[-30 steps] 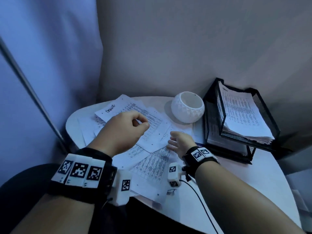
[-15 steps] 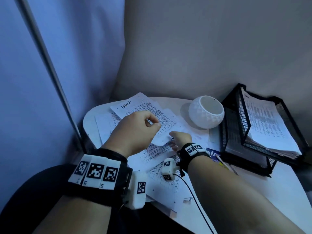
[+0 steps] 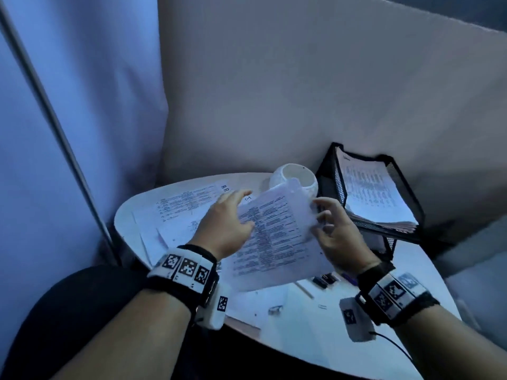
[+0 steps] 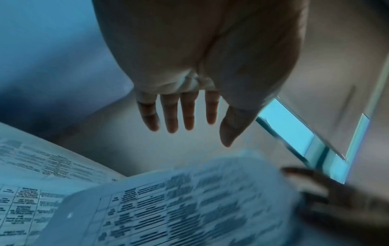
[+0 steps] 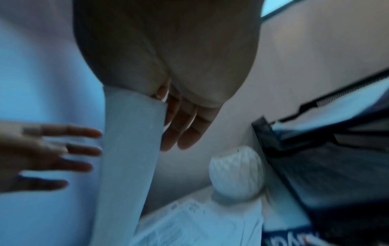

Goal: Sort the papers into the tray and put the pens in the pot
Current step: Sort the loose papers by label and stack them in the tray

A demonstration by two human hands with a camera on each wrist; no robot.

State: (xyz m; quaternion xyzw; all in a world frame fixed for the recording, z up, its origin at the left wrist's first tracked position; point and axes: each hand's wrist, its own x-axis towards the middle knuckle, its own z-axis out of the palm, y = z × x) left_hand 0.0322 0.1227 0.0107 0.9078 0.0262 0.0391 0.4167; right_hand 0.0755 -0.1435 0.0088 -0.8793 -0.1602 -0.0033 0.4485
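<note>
Black wire-mesh metal tray [image 3: 340, 187], matt white faceted pot [image 3: 308, 187], printed paper sheet [image 3: 274, 237].

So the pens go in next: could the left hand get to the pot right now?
Probably not directly: the raised sheet, held by the right hand, stands between the left hand and the pot.

Pot [image 3: 294, 180] stands behind the loose papers [image 3: 186, 207] on the table [image 3: 411, 272]; tray [image 3: 395, 171] just right of it.

black wristbands [image 3: 183, 281] | checkered white marker tiles | white camera pods [image 3: 354, 319] | thin black cable
</note>
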